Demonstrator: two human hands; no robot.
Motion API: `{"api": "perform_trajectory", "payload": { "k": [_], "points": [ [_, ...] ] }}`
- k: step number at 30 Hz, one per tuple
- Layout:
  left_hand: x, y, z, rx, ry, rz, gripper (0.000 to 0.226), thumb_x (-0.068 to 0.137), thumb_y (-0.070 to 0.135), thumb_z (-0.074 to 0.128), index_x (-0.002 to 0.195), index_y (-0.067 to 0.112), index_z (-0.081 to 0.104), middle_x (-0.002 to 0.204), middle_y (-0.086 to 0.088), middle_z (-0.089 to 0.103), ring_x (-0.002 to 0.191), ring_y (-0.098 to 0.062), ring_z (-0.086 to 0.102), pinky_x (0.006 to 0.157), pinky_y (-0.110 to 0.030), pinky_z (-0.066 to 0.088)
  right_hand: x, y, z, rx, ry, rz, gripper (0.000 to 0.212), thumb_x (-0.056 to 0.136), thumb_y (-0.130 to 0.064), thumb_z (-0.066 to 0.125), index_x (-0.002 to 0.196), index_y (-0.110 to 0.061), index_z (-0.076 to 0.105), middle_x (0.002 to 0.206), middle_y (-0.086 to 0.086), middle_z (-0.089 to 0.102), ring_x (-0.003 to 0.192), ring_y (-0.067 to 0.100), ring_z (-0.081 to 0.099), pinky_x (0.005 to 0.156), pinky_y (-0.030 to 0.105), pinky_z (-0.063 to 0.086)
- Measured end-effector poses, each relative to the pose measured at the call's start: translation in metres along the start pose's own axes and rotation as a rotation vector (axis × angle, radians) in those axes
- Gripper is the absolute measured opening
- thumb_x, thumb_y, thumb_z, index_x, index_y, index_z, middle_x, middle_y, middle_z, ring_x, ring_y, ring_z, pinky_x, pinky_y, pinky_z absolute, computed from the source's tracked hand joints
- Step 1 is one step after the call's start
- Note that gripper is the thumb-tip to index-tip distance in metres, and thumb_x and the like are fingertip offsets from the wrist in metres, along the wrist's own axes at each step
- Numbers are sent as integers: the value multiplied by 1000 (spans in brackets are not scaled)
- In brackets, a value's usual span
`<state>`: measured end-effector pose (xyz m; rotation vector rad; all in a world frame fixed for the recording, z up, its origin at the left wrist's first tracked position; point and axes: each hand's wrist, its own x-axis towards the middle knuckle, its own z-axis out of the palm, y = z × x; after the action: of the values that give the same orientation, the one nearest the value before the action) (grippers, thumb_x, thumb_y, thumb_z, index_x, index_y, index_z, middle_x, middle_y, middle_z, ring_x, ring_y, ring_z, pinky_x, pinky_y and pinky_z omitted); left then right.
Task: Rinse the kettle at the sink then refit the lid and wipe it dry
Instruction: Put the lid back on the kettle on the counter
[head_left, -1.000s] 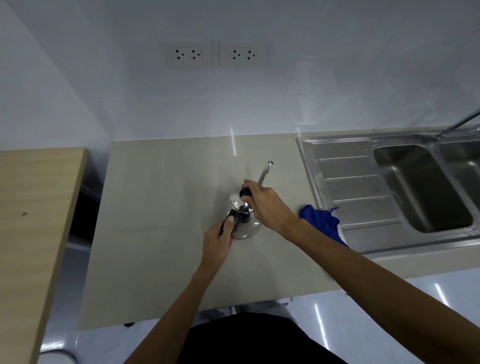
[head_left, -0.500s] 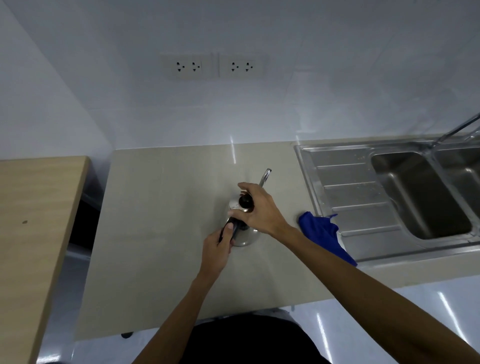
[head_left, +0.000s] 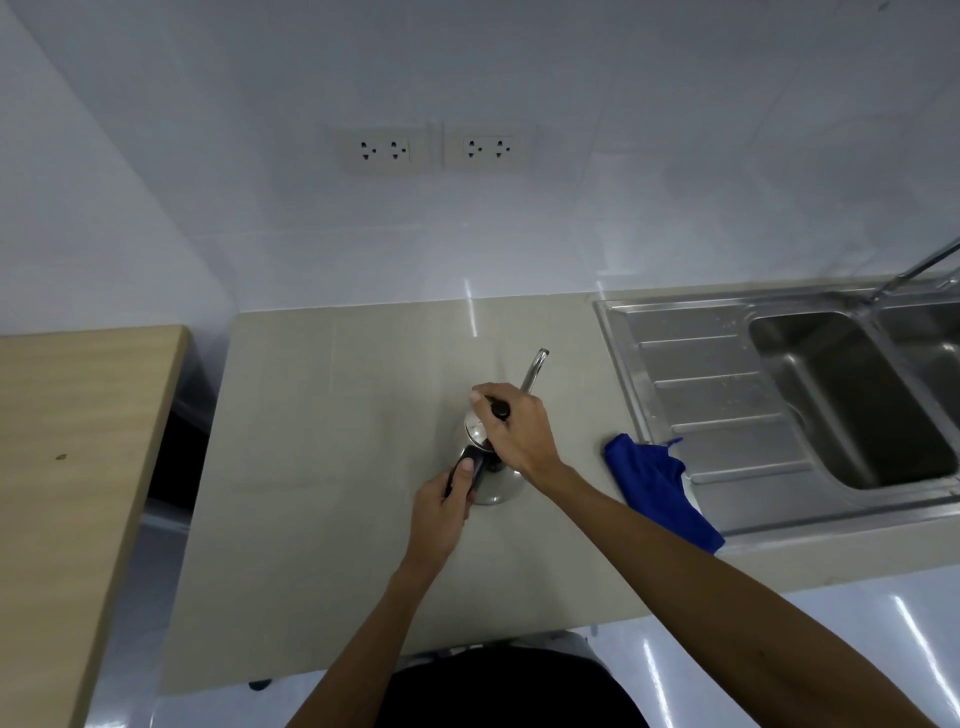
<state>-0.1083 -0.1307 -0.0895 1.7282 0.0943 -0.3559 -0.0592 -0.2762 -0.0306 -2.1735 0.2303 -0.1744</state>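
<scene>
Head view, frame centre: I note the steel kettle (head_left: 493, 480) on the counter (head_left: 322, 467), left hand (head_left: 441, 512) gripping its handle, right hand (head_left: 514, 431) pinching the lid knob (head_left: 500, 410); likely light, rigid, slippery when wet.

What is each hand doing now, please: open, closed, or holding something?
Left hand: closed on the black handle of the kettle.
Right hand: closed on the black knob of the lid.

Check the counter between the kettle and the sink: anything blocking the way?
Only the blue cloth, draped over the sink's near-left edge, right of the kettle. Otherwise that stretch of counter looks bare.
</scene>
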Motion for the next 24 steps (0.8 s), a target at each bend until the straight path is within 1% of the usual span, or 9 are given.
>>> {"api": "perform_trajectory", "payload": {
  "k": [2,5,7,9,11,14,17,20,24],
  "points": [
    [0,0,0,1,-6,6,56,101,43,49,67,-1,56,56,-11,51,51,-17,43,54,-33,35,3,0,-4,-6,-45,-39,36,96,-48,54,109,-19,73,104,-6,75,90,9,67,84,35,56],
    [0,1,0,1,-12,8,55,103,40,48,68,-1,57,56,-11,51,51,-17,42,54,-32,35,9,-3,-14,47,-127,-19,50,94,-51,58,126,-14,67,118,2,73,106,11,68,97,31,53],
    [0,0,0,2,-2,10,54,103,41,48,66,2,56,56,-11,51,51,-17,44,54,-32,35,13,-5,-20,31,-159,-38,55,94,-51,58,133,-13,62,125,5,71,112,11,66,102,27,50],
    [0,0,0,-3,-6,13,55,102,43,48,67,1,57,56,-11,51,51,-17,43,54,-32,35,16,-3,-22,-6,-195,-72,56,94,-53,57,136,-15,59,131,4,67,114,11,65,103,29,50],
    [0,-1,0,-5,-6,13,57,101,45,48,69,-1,58,56,-10,51,51,-16,43,54,-33,35,16,0,-20,-33,-237,-96,55,93,-55,56,137,-22,58,140,3,61,123,10,61,108,31,47],
    [0,0,-1,0,-8,10,58,101,47,48,72,-2,59,58,-12,52,52,-17,44,55,-35,36,14,6,-15,-68,-249,-138,53,94,-58,53,134,-25,61,136,6,64,137,9,48,114,34,41],
    [-1,0,0,-12,-6,6,56,102,43,49,72,-4,58,58,-12,50,52,-17,42,55,-34,35,12,5,-14,-77,-219,-172,46,95,-50,56,129,-20,66,135,6,64,135,9,51,113,30,41],
    [-1,1,0,-7,1,-4,54,102,41,49,71,-2,59,57,-11,51,51,-17,42,54,-34,35,12,6,-13,-84,-198,-204,37,96,-42,58,121,-18,70,131,4,67,127,10,58,108,28,45],
    [-1,0,1,10,15,12,56,99,48,49,70,1,59,57,-18,52,50,-15,43,54,-34,36,11,7,-9,-60,-123,-240,23,98,-28,59,107,-11,74,111,1,75,105,12,68,93,24,52]
  ]
}}
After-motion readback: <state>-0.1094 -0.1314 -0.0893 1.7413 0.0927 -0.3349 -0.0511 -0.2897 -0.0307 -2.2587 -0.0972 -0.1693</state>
